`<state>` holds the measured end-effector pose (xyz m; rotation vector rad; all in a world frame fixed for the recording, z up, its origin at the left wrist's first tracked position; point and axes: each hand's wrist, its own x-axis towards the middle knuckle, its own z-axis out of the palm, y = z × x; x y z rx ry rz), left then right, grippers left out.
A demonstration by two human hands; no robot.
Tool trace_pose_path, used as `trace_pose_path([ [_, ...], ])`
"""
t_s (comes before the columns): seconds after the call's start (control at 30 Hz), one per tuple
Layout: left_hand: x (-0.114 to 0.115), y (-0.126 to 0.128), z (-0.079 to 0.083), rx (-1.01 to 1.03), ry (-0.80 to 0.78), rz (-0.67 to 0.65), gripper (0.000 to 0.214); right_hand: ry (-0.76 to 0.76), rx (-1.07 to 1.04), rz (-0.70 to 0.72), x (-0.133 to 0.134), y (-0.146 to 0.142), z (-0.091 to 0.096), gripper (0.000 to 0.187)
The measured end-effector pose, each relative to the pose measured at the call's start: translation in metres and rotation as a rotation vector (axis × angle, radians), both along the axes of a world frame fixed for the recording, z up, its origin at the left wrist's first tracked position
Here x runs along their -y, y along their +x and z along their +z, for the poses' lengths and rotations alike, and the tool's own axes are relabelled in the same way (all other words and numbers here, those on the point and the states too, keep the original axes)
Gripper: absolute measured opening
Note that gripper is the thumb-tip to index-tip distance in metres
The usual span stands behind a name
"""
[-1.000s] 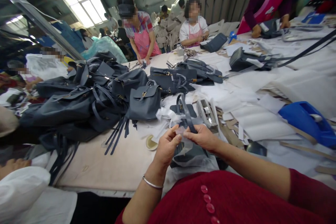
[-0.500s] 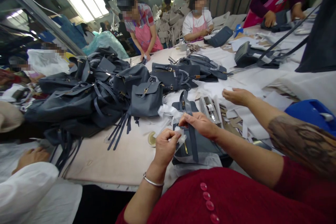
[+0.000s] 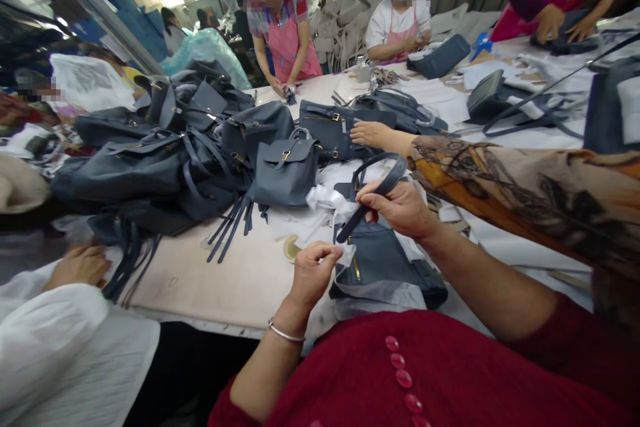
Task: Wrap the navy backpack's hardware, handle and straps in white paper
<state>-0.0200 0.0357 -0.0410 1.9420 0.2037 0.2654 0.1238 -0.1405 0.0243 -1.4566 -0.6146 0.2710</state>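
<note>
My right hand (image 3: pixel 397 208) is closed around a dark blue strap (image 3: pixel 385 180), which bends in a loop above the fist and has its free end pointing down to the left. Between the thumb and fingers of my left hand (image 3: pixel 315 270) is a thin white piece of tissue paper (image 3: pixel 346 255). Beneath both hands lies a dark blue bag (image 3: pixel 390 267) with a gold zip on its front. White wrapping lies along its near edge. A small dark blue backpack (image 3: pixel 285 177) stands upright beyond my left hand.
A heap of dark blue bags (image 3: pixel 125 173) covers the table's left side. A co-worker's patterned sleeve (image 3: pixel 500 187) reaches across from the right, its hand (image 3: pixel 373 135) at another bag. A tape roll (image 3: pixel 291 249) lies beside my left hand. Another person's hand (image 3: pixel 83 267) is at the left.
My right hand has risen slightly, swinging the strap's lower end leftward off the bag. The co-worker's arm on the right has reached forward and left over the table. The camera view has shifted.
</note>
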Motion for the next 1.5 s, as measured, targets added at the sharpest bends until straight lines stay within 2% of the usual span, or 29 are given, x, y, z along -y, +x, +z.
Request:
trace_pose_path([
  [0.37, 0.0, -0.001, 0.004, -0.022, 0.026, 0.001, 0.022, -0.05, 0.048, 0.031, -0.008, -0.007, 0.002, 0.033],
  [0.53, -0.001, 0.0, 0.005, -0.057, 0.002, -0.019, 0.012, -0.076, 0.142, 0.082, -0.007, -0.009, -0.001, 0.027],
  [0.77, -0.001, 0.001, 0.008, -0.121, -0.155, -0.043, 0.016, -0.1, 0.199, 0.228, -0.011, -0.016, -0.014, 0.023],
  [0.9, 0.003, 0.009, 0.014, -0.152, -0.242, -0.04, 0.022, -0.122, 0.307, 0.242, -0.018, -0.018, -0.015, 0.024],
  [1.0, 0.007, 0.016, 0.017, -0.128, -0.254, 0.0, 0.027, -0.135, 0.319, 0.266, -0.022, -0.021, -0.022, 0.023],
  [1.07, 0.01, 0.018, 0.018, -0.122, -0.254, 0.02, 0.03, -0.126, 0.206, 0.282, -0.022, -0.02, -0.032, 0.023],
  [1.17, 0.012, 0.019, 0.018, -0.166, -0.26, 0.043, 0.028, 0.014, -0.187, 0.242, -0.023, -0.006, -0.042, 0.035],
  [1.23, 0.012, 0.021, 0.022, -0.184, -0.248, 0.039, 0.026, 0.158, -0.453, 0.147, -0.024, 0.009, -0.04, 0.041],
  [1.3, 0.011, 0.027, 0.031, -0.175, -0.237, 0.027, 0.025, 0.238, -0.54, 0.029, -0.027, 0.019, -0.03, 0.038],
  [1.37, 0.01, 0.037, 0.044, -0.139, -0.235, 0.029, 0.026, 0.189, -0.39, -0.038, -0.029, 0.019, -0.018, 0.031],
  [1.47, 0.008, 0.053, 0.062, -0.052, -0.208, 0.055, 0.028, 0.048, -0.034, -0.007, -0.03, 0.003, -0.007, 0.027],
  [1.5, 0.008, 0.056, 0.065, -0.03, -0.192, 0.057, 0.028, 0.029, 0.019, 0.013, -0.03, -0.001, -0.006, 0.027],
])
